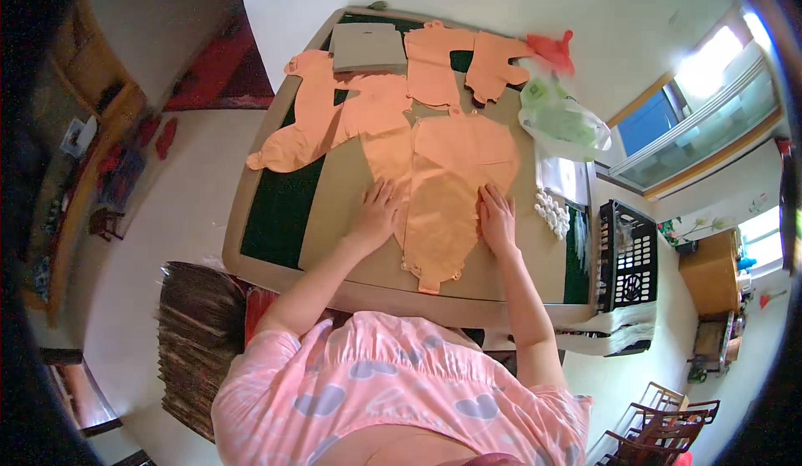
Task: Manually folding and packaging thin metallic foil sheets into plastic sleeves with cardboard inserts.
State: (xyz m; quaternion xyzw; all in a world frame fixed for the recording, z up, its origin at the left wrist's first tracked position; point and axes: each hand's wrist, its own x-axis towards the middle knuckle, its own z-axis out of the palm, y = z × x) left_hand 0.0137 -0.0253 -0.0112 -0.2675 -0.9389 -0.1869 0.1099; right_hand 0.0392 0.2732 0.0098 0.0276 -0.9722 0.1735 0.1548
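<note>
Cutout [451, 215], peach, lies on the table [368, 296], long axis running near to far; right hand [499, 217] is nearer, fingers at its right edge, can't tell if pinching; left hand [378, 215] rests open and flat just left of it.

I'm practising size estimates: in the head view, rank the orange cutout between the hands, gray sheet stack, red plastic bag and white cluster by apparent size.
1. Orange cutout
2. Gray sheet stack
Red plastic bag and white cluster look alike, so unranked.
</note>
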